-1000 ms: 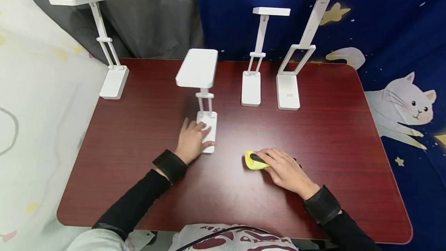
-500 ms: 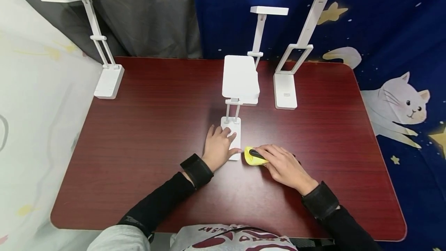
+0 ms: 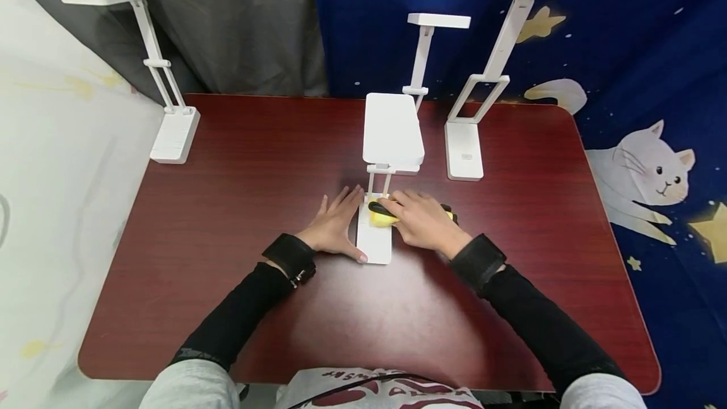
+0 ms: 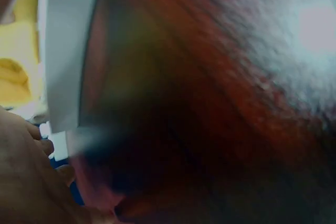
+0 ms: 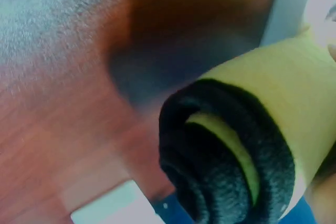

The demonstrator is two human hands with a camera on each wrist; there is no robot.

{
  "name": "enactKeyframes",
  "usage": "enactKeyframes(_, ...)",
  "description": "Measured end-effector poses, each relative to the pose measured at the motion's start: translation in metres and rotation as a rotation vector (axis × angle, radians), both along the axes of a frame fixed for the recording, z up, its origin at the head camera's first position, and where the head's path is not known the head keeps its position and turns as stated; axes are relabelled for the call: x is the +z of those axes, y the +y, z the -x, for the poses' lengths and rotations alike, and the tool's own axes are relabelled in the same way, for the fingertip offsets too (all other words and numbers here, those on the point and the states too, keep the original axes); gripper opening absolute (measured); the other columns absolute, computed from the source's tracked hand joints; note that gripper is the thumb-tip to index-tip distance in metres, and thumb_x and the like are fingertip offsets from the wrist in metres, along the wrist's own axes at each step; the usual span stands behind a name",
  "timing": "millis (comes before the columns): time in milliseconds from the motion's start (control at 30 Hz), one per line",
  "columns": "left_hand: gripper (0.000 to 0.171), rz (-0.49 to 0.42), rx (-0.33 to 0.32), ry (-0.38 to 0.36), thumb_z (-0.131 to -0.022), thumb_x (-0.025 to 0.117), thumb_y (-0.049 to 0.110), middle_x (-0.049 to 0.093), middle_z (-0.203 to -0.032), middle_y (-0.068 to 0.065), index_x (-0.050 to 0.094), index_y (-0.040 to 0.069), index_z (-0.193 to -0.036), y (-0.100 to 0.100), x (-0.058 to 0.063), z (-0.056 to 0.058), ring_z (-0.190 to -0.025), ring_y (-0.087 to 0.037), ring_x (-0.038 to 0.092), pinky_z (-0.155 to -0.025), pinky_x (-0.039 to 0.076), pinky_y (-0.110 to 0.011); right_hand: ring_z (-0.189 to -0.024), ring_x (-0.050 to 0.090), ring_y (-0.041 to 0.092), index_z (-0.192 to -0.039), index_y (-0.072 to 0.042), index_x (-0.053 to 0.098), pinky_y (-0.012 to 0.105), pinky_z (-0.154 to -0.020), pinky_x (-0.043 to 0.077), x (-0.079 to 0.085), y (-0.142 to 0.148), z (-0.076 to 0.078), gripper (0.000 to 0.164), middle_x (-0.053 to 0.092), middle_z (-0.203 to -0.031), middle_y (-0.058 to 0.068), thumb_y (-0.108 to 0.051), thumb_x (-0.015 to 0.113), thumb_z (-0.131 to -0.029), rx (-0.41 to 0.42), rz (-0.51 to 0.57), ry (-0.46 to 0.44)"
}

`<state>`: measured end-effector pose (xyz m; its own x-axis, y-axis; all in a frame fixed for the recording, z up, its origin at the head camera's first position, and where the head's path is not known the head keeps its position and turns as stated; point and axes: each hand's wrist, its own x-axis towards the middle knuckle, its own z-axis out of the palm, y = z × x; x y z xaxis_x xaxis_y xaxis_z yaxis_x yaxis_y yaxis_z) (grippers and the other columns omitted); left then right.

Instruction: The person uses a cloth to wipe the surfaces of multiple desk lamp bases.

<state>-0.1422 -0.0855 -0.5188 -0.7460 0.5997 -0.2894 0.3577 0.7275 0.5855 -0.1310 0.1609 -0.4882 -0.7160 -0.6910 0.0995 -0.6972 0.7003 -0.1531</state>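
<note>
A white folding desk lamp (image 3: 375, 248) stands in the middle of the table, its flat head raised over the base. My left hand (image 3: 337, 226) lies along the base's left side, fingers straight and spread, thumb at the front corner. My right hand (image 3: 423, 219) grips a rolled yellow-and-black cloth (image 3: 382, 219) against the top of the base. In the right wrist view the roll (image 5: 294, 82) shows its black spiral end beside the base's edge (image 5: 289, 9). The left wrist view catches the base's side (image 4: 68, 51) with my left hand (image 4: 31, 171) beside it.
Along the back stand three more white desk lamps: one at the far left (image 3: 176, 137), one partly hidden behind the middle lamp's head (image 3: 434, 20), and one at the right (image 3: 464, 153). The table (image 3: 227, 308) is dark red wood, with curtains behind it.
The middle lamp has slid right with my left hand, which then shifted from the base's top to its left side. My right hand has moved left, bringing the cloth onto the base.
</note>
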Motion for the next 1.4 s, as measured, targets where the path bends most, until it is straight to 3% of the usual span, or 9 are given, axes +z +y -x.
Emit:
enactKeyframes(100,0.144,0.054,-0.019,0.001,-0.066,0.095,0.057,0.006,-0.177,-0.014,0.008,0.003,-0.168,0.002,-0.004,-0.001,-0.164,-0.036,0.003,-0.124,-0.003,-0.073,-0.102,0.066,0.033,-0.137,-0.003,0.065,0.051,-0.086,0.059,-0.004,-0.005,-0.002,0.048,0.068,-0.117,0.014,-0.007,0.07,-0.089,-0.011,-0.022,-0.043)
enactKeyframes(300,0.142,0.101,-0.021,0.09,-0.065,0.093,0.063,0.013,-0.176,-0.014,0.015,0.003,-0.167,0.004,-0.008,0.001,-0.164,-0.034,0.007,-0.125,-0.005,-0.072,-0.104,0.065,0.031,-0.133,-0.005,0.067,0.053,-0.086,0.058,-0.006,-0.007,-0.014,0.046,0.068,-0.115,0.011,-0.005,0.072,-0.087,-0.01,-0.035,-0.053)
enactKeyframes(667,0.138,0.16,-0.037,0.137,-0.067,0.09,0.065,0.016,-0.176,-0.011,0.017,0.004,-0.168,0.003,-0.001,0.002,-0.165,-0.032,0.009,-0.125,-0.003,-0.072,-0.102,0.067,0.022,-0.126,-0.009,0.071,0.043,-0.081,0.059,-0.006,-0.003,-0.059,0.041,0.07,-0.112,0.004,-0.006,0.072,-0.085,0.09,0.023,-0.065)
enactKeyframes(833,0.141,0.16,-0.041,0.128,-0.065,0.092,0.064,0.015,-0.177,-0.01,0.016,0.005,-0.168,0.004,0.001,0.001,-0.165,-0.032,0.009,-0.125,-0.002,-0.071,-0.102,0.067,0.019,-0.126,-0.008,0.071,0.041,-0.086,0.059,0.0,0.004,-0.069,0.043,0.071,-0.113,0.004,-0.002,0.069,-0.083,0.18,0.089,-0.259)
enactKeyframes(967,0.148,0.141,-0.065,0.09,-0.06,0.095,0.063,0.013,-0.177,-0.011,0.014,0.004,-0.168,0.001,0.002,0.002,-0.165,-0.032,0.006,-0.125,-0.002,-0.071,-0.099,0.067,0.019,-0.13,-0.001,0.069,0.041,-0.086,0.058,0.006,0.006,-0.056,0.048,0.072,-0.116,0.009,0.0,0.067,-0.082,0.164,0.205,-0.381)
enactKeyframes(1100,0.148,0.144,-0.083,0.061,-0.06,0.096,0.061,0.01,-0.177,-0.01,0.012,0.005,-0.168,-0.001,0.001,0.005,-0.165,-0.032,0.004,-0.126,-0.005,-0.07,-0.097,0.068,0.024,-0.134,-0.001,0.067,0.045,-0.083,0.059,0.009,-0.007,-0.025,0.051,0.073,-0.117,0.012,-0.002,0.069,-0.083,0.041,0.222,-0.246)
enactKeyframes(1200,0.146,0.147,-0.085,0.069,-0.061,0.096,0.062,0.013,-0.177,-0.011,0.014,0.007,-0.168,0.0,-0.002,0.005,-0.165,-0.033,0.005,-0.125,-0.003,-0.071,-0.102,0.068,0.029,-0.134,-0.002,0.067,0.047,-0.083,0.06,0.004,-0.022,-0.007,0.049,0.073,-0.119,0.012,-0.006,0.071,-0.085,-0.004,0.118,-0.076)
enactKeyframes(1300,0.143,0.143,-0.087,0.077,-0.062,0.095,0.063,0.014,-0.177,-0.012,0.017,0.009,-0.168,-0.001,-0.007,0.005,-0.165,-0.034,0.005,-0.125,-0.002,-0.073,-0.105,0.067,0.03,-0.132,-0.001,0.068,0.046,-0.083,0.059,-0.003,-0.034,-0.002,0.044,0.073,-0.12,0.013,-0.008,0.069,-0.089,-0.002,0.012,0.048)
enactKeyframes(1400,0.143,0.142,-0.084,0.105,-0.061,0.095,0.065,0.015,-0.177,-0.011,0.018,0.007,-0.168,-0.002,-0.008,0.005,-0.164,-0.034,0.007,-0.125,0.001,-0.073,-0.103,0.066,0.029,-0.128,-0.002,0.071,0.045,-0.079,0.057,-0.008,-0.038,-0.004,0.039,0.074,-0.117,0.012,-0.007,0.068,-0.09,0.002,-0.041,0.109)
